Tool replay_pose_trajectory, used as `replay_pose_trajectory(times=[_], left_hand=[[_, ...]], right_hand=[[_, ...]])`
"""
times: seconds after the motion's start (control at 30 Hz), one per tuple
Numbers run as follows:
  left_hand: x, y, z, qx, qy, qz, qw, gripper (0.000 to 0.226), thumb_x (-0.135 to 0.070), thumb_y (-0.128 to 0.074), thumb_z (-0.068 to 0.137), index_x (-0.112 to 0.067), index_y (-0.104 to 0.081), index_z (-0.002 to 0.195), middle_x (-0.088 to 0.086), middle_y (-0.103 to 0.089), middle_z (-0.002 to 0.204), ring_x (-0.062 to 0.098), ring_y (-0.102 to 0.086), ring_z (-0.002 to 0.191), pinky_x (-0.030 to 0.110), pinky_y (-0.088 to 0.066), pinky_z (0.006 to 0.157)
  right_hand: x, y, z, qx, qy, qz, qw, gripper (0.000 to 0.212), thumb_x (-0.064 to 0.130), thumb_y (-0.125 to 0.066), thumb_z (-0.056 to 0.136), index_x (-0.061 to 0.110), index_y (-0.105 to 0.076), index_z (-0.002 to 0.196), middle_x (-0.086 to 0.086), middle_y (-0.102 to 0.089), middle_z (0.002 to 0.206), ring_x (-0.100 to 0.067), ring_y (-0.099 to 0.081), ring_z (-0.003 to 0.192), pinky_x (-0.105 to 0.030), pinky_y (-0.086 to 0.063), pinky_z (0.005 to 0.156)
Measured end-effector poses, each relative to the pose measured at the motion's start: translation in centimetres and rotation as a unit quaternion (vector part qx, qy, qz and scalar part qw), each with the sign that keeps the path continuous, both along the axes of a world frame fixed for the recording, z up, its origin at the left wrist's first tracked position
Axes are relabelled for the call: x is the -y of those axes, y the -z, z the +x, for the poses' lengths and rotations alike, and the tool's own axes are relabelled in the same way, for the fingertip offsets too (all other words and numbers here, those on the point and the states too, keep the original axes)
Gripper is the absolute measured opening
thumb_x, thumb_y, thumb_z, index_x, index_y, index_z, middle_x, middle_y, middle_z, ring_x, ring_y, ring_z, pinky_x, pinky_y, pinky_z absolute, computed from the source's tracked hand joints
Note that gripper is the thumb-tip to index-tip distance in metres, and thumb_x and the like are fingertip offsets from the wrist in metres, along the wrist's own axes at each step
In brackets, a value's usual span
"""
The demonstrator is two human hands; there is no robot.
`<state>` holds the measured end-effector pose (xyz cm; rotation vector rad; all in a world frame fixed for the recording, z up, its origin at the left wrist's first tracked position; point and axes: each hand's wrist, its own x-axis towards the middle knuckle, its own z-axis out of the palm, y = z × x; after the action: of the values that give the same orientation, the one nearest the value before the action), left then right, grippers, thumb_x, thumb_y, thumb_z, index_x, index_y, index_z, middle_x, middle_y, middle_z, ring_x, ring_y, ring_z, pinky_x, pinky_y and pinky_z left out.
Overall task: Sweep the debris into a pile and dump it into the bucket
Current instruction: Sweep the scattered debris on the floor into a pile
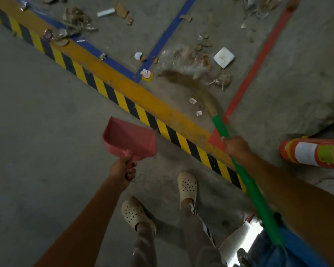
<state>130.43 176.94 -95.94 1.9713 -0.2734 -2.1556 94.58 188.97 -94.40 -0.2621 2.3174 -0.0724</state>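
Your right hand grips the green broom at centre right — its blurred bristles meet the debris in the upper middle. Your left hand holds the pink dustpan at centre, raised off the floor.

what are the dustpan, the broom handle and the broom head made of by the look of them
Dustpan: likely moulded plastic, an even matte pink with thin rigid walls.
Broom handle: a smooth, uniformly green surface, probably plastic or a plastic sleeve; the core is hidden.
Broom head: seemingly natural grass or straw, tan fibres fanning from a bound neck, though blurred.
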Motion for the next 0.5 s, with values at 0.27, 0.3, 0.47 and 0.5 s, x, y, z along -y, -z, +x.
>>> replay_pose_trajectory(times=[0.27, 0.3, 0.47, 0.5], left_hand=[[2.5, -5.1, -3.3, 0.017, 0.003, -0.010, 1.000, 0.014, -0.018, -0.040, 0.103, -0.010, -0.050, 0.098, 0.008, -0.046, 0.074, 0.004, -0.031, 0.031, 0.011, -0.021, 0.029], [2.6, -5.8, -3.4, 0.020, 0.003, -0.010, 1.000, 0.013, -0.018, -0.041, 0.103, -0.010, -0.051, 0.100, 0.008, -0.046, 0.074, 0.004, -0.031, 0.031, 0.011, -0.021, 0.029], [2.9, -9.2, -3.7, 0.029, -0.012, -0.008, 0.999, 0.012, -0.020, -0.045, 0.103, -0.010, -0.050, 0.102, 0.007, -0.046, 0.070, 0.005, -0.031, 0.032, 0.012, -0.022, 0.029], [3.2, -9.8, -3.8, 0.027, -0.019, -0.011, 0.999, 0.013, -0.021, -0.046, 0.103, -0.010, -0.051, 0.100, 0.006, -0.047, 0.067, 0.005, -0.030, 0.032, 0.012, -0.022, 0.030]], right_hand=[[-1.6, -6.3, 0.9, 0.016, -0.022, -0.063, 0.998, 0.041, 0.045, -0.051, 0.100, 0.019, -0.049, 0.068, -0.004, -0.054, 0.067, -0.028, -0.056, 0.068, -0.033, -0.037, 0.056], [-2.3, -7.0, 1.3, 0.033, -0.030, -0.062, 0.997, 0.038, 0.044, -0.053, 0.100, 0.020, -0.049, 0.070, -0.003, -0.054, 0.068, -0.027, -0.054, 0.068, -0.034, -0.039, 0.056], [-4.2, -9.8, 2.7, 0.098, -0.074, -0.032, 0.992, 0.038, 0.046, -0.057, 0.097, 0.023, -0.050, 0.068, -0.008, -0.059, 0.070, -0.029, -0.061, 0.064, -0.035, -0.048, 0.055], [-3.7, -10.7, 3.1, 0.105, -0.094, -0.032, 0.989, 0.037, 0.046, -0.056, 0.097, 0.019, -0.055, 0.072, -0.009, -0.062, 0.071, -0.030, -0.064, 0.066, -0.033, -0.047, 0.054]])
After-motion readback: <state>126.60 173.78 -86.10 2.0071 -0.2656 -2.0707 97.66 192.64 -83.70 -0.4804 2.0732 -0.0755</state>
